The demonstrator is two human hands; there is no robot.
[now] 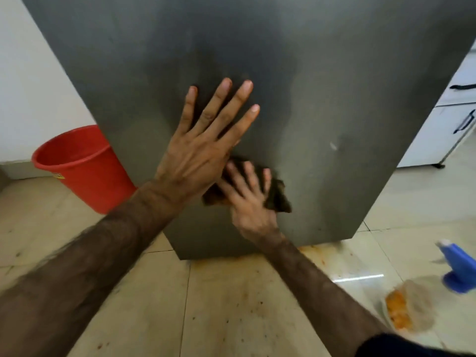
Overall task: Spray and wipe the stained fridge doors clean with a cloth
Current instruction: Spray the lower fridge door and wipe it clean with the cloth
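Left hand (198,148): fingers spread flat on the fridge door (322,86), likely bracing.
Right hand (251,199): fingers splayed, pressing the cloth (279,195) beneath them to scrub.

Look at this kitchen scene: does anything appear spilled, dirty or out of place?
Yes. Orange stains smear the floor tiles at the fridge base, and an orange-soiled rag lies on the floor at lower right beside a blue spray bottle, left standing on the floor.

Two hands: left hand (198,150), right hand (251,199). One cloth (279,195), one fridge door (309,86), one red bucket (82,163), one blue spray bottle (458,266).
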